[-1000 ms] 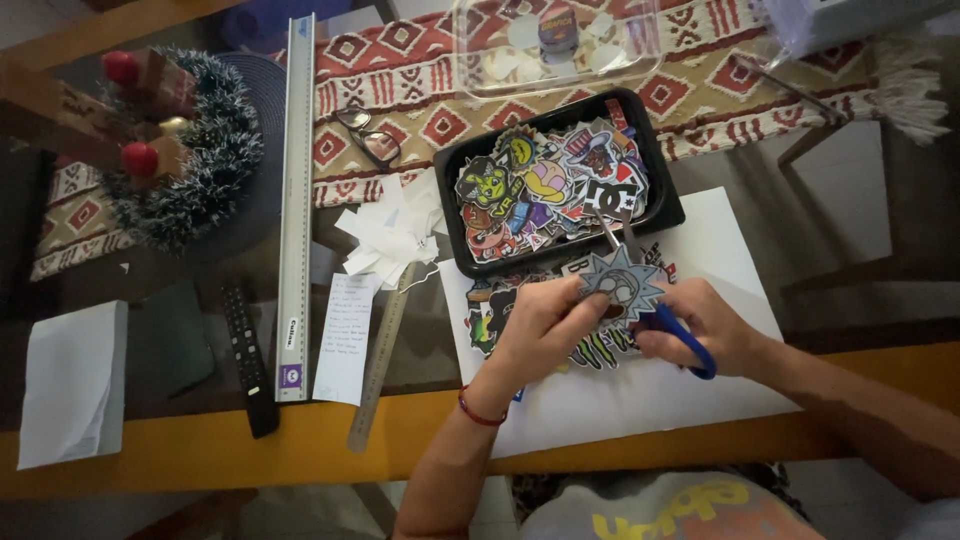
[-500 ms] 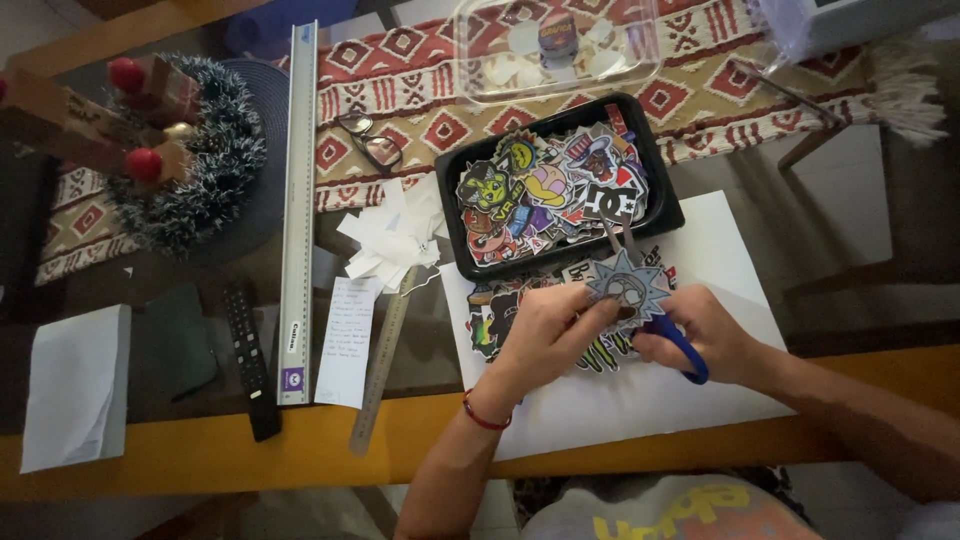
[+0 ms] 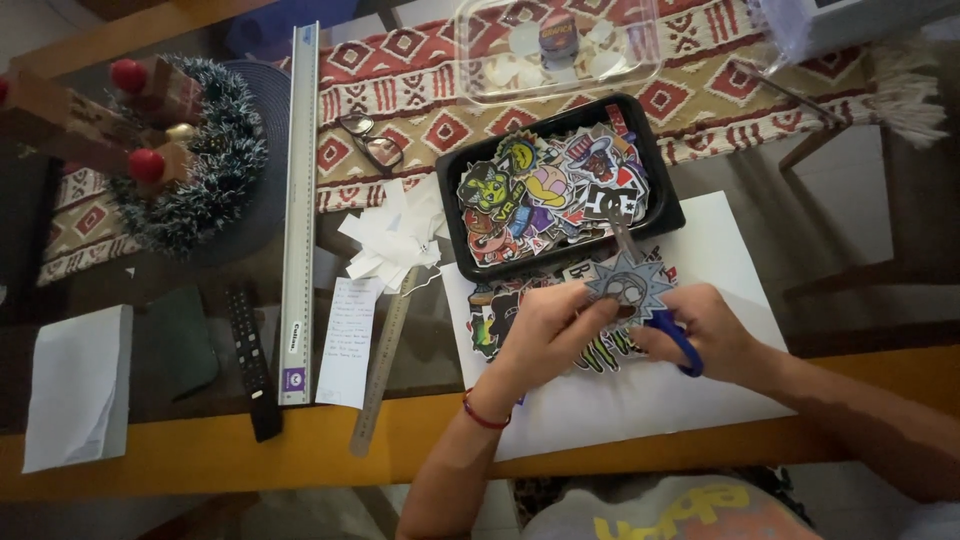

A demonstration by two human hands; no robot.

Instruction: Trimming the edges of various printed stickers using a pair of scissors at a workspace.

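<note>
Holding a spiky sticker cutout [image 3: 630, 283] pinched in the left hand [image 3: 548, 330], above white paper [image 3: 720, 260]. Right hand [image 3: 705, 335] grip clamped on blue-handled scissors [image 3: 655, 300], blades at the cutout's edge. Black tray [image 3: 665, 205] just beyond; bare paper lies open to the right.

The sticker [image 3: 630, 283] in the left hand [image 3: 545, 335] was thin paper with a slightly shiny print. The scissors [image 3: 655, 300] in the right hand [image 3: 715, 335] had grey metal blades and smooth blue plastic handles. The black tray [image 3: 668, 205] looked like shiny plastic. The table runner [image 3: 420, 70] was woven cloth. The table edge [image 3: 250, 450] was smooth wood, and the long ruler [image 3: 299, 200] was dull metal.
</note>
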